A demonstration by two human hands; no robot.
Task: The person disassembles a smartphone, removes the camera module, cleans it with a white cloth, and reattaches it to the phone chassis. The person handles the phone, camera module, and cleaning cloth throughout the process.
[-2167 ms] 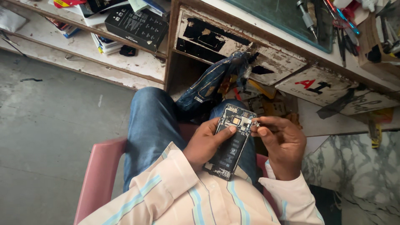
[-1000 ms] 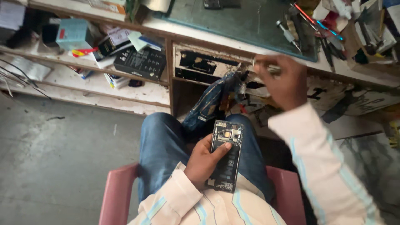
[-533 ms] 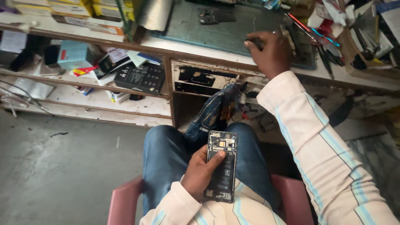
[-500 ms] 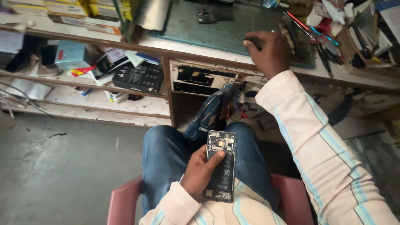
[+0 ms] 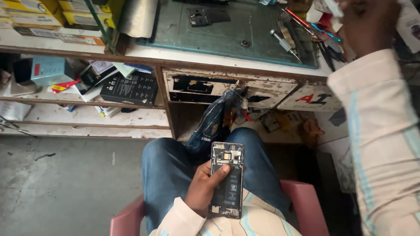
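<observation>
The left hand (image 5: 202, 189) has its grip closed around an opened phone (image 5: 227, 179) with its back off, held over the person's lap, near the pink chair (image 5: 306, 205). The right hand (image 5: 366, 22) is up at the far right, by the tools (image 5: 306, 26) on the worktop (image 5: 227, 57). It is blurry, so I cannot tell its grip.

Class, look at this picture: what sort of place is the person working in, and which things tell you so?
Probably a small phone repair shop: the left hand holds an opened phone with its insides bare, and a green work mat with hand tools tops the worn bench.
</observation>
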